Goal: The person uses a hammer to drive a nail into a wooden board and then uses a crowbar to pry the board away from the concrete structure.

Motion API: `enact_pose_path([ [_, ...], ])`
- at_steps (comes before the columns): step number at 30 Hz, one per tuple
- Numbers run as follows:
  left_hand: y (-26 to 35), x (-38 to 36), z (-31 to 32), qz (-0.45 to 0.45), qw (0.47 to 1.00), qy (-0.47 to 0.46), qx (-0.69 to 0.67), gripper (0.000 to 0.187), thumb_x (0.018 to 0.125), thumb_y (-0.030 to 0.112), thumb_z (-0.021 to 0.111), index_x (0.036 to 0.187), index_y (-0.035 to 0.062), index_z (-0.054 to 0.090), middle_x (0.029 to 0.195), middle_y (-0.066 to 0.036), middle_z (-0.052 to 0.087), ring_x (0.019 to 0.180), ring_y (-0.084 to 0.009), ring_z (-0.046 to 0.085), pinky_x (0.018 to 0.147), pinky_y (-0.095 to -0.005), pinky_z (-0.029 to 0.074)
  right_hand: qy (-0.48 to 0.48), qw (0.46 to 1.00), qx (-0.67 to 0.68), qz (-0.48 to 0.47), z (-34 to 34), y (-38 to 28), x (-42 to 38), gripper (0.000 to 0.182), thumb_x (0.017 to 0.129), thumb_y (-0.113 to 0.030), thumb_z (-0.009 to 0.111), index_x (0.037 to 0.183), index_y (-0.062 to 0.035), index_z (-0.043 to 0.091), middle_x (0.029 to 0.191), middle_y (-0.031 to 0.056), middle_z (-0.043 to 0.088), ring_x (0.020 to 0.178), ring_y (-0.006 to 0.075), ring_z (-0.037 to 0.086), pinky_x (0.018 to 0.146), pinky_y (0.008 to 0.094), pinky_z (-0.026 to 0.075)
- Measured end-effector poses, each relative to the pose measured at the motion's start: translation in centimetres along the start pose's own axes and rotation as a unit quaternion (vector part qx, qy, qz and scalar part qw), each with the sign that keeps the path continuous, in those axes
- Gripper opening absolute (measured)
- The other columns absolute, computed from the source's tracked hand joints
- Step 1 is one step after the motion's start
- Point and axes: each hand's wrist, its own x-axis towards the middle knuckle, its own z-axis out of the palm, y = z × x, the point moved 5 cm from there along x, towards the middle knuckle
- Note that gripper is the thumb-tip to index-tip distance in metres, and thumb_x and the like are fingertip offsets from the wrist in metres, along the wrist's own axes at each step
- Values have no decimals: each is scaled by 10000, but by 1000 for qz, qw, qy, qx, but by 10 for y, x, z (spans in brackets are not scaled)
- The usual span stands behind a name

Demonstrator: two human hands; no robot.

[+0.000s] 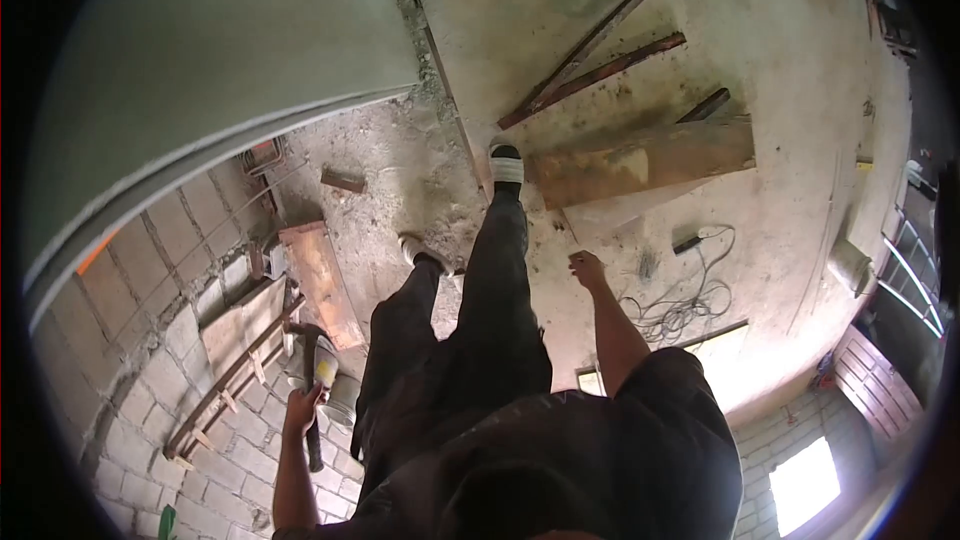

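Note:
My left hand (pixel 303 407) is wrapped around the handle of a hammer (pixel 313 440), held upright at my left side with its dark head at the top. Beyond it, overlapping the hammer in view, are a container with a yellow label (pixel 326 370) and a pale bucket (pixel 345 395). My right hand (pixel 588 268) hangs out in front to the right, its fingers curled closed; I cannot tell what is in them. Nearest to this hand lies a wide wooden board (pixel 645 162) on the floor.
Two long wooden strips (pixel 610 72) meet in a V on the floor ahead. A coiled cable (pixel 690 305) lies to the right. On the left are a plank (pixel 322 280), a wood block (pixel 343 180) and a wooden ladder-like frame (pixel 235 380) by the block wall (pixel 160 380).

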Motion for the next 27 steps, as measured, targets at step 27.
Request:
enact_pose_path([
  [27,-266,90,2,114,957,186,-189,559,849,541,599,774,-10,656,757,-206,661,768,-382,652,721,-484,496,-65,535,-755,-373,475,-346,-260,614,913,-559,514,1280,-75,598,1245,186,623,1196,341,562,1009,448,430],
])
